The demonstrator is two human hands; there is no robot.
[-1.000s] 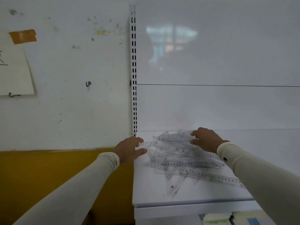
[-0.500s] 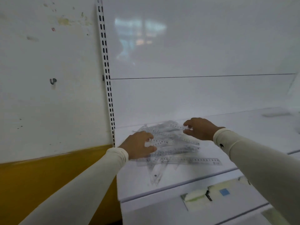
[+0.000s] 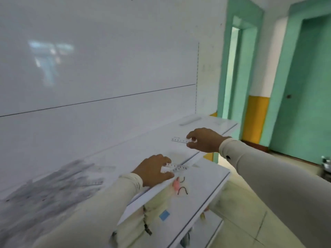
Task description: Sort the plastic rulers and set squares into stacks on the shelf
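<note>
Each hand carried one clear plastic ruler clear of the unsorted pile [image 3: 53,183], which lay blurred on the shelf [image 3: 143,140] well behind the left wrist, probably to start a separate stack on bare surface. The left hand [image 3: 154,170] pinched its ruler [image 3: 176,168] between thumb and curled fingers, the free end projecting forward. The right hand [image 3: 204,140] pinched a second ruler [image 3: 179,139] likewise, held just above the shelf, ahead of the left.
</note>
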